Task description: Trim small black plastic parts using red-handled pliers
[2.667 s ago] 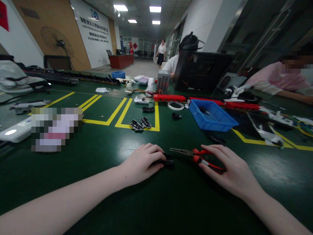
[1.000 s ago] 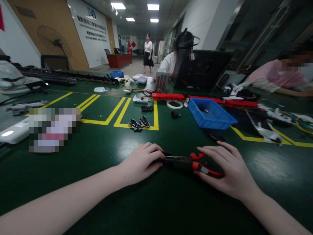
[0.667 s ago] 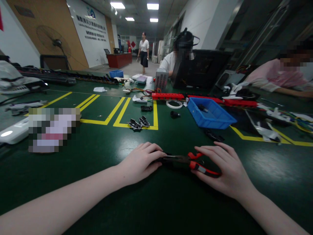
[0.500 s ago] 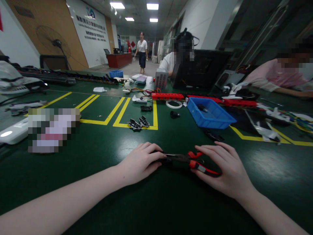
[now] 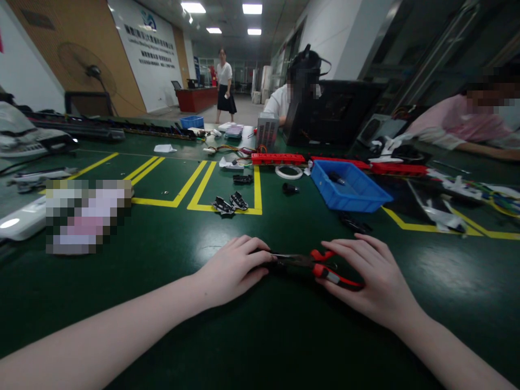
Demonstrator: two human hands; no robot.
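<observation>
My right hand (image 5: 376, 279) is closed around the red and black handles of needle-nose pliers (image 5: 331, 275). The handles are spread apart, and the jaws point left to the fingertips of my left hand (image 5: 235, 268). Those fingers pinch a small black part (image 5: 277, 265), mostly hidden under them, where the plier tips meet it. Beyond my hands, two black and silver parts (image 5: 223, 205) lie by a yellow tape line, with another black part (image 5: 242, 179) behind them.
A blue bin (image 5: 351, 197) with a dark item inside stands beyond my right hand, a black piece (image 5: 354, 222) before it. A black cone-shaped piece (image 5: 290, 188), a white ring (image 5: 288, 172) and red strips (image 5: 278, 158) lie farther back. A phone-like blurred object (image 5: 91, 216) is left. Co-workers sit opposite.
My hands and the pliers keep almost the same place; the pliers have shifted very slightly left. In the background a walking person has moved left and nearer.
</observation>
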